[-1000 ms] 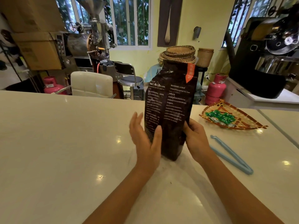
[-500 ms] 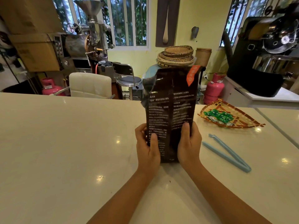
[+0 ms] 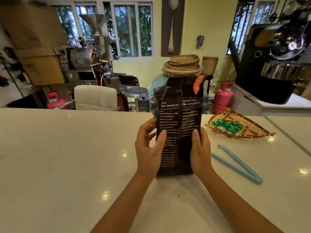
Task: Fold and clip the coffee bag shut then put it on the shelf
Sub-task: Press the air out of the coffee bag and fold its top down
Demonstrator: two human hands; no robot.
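Two hands steady a dark coffee bag that stands upright on the pale worktop, near the middle of the scene. The left hand cups the bag's left edge, thumb laid across the printed face; the right hand grips the right edge the same way. The bag's top looks open and a little crumpled, with an orange tab at its upper right corner — so the fold seems not yet begun. A long light-blue clip lies open on the worktop just right of the right hand, apart from the bag. Next, I judge, the hands must move up to flatten and roll the top — then reach for the clip. No shelf is identifiable.
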